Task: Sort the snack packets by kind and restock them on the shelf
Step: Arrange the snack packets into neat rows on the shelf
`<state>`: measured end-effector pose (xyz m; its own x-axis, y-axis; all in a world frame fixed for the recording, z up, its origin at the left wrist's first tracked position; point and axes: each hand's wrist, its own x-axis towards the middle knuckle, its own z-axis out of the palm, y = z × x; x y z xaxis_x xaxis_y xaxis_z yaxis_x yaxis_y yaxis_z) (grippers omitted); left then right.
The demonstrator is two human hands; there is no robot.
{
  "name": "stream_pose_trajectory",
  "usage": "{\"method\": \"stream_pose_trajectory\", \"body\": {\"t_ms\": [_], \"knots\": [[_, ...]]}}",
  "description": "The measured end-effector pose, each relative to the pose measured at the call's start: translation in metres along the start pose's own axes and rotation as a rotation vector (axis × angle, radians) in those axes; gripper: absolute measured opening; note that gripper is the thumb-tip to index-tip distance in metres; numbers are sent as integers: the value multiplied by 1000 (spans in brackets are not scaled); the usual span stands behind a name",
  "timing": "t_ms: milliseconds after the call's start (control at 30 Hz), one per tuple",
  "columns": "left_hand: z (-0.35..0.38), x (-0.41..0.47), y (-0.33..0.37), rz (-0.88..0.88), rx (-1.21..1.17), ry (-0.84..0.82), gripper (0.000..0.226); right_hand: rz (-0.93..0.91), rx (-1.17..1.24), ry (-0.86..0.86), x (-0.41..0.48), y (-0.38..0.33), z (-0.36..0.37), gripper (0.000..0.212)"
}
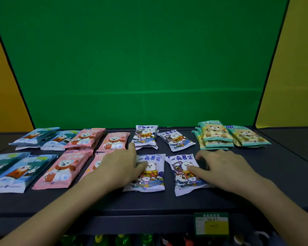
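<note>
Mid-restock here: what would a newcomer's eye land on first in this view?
The bright green back panel fills the upper view. On the dark shelf below, packets lie in colour groups: blue packets far left, then pink packets, white packets, teal packets far right. The left hand and right hand each rest on a front white packet.

Glossy plastic snack packets lie on a smooth, matt dark shelf.

Holds both arms stretched forward, left hand flat, palm down, right hand palm down, fingers spread.
</note>
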<state>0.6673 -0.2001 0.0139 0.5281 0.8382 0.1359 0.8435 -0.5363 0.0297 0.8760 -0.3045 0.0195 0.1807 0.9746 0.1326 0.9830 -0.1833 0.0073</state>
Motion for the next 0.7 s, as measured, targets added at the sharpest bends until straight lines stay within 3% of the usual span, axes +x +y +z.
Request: {"method": "stream_pose_trajectory", "body": {"t_ms": [100, 233, 500, 633, 700], "knots": [[7, -5, -5, 179, 64, 163, 57, -209, 170, -70, -2, 11, 3, 55], [20, -15, -17, 402, -75, 33, 80, -336, 314, -228, -2, 18, 20, 60], [30, -5, -18, 379, -25, 103, 90, -386, 291, -133, 26, 13, 14, 44], [25, -3, -24, 363, -192, 78, 92, -361, 302, 9, 73, 21, 5, 39], [23, -4, -28, 350, -263, 127, 88, -323, 223, -68, 96, 23, 10, 45]]}}
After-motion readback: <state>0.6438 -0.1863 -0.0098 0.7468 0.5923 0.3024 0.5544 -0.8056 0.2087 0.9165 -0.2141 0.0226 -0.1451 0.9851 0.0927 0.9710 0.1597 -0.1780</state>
